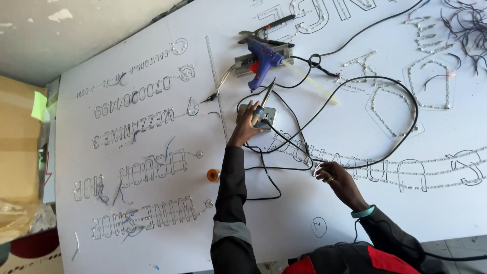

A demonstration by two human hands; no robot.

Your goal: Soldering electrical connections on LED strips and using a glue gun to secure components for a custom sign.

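Soldering iron [264,104] sits upright over the small grey stand [265,117] mid-board, my left hand [247,127] clenched round its handle. My right hand [339,178] pinches an LED strip [315,171] nearby. Blue glue gun [263,61] lies beyond, black cables [355,89] looping around.

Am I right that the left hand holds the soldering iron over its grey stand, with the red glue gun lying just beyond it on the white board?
Not quite: the glue gun is blue, not red, as the head view shows. The left hand does hold the soldering iron over its grey stand, on the white board.
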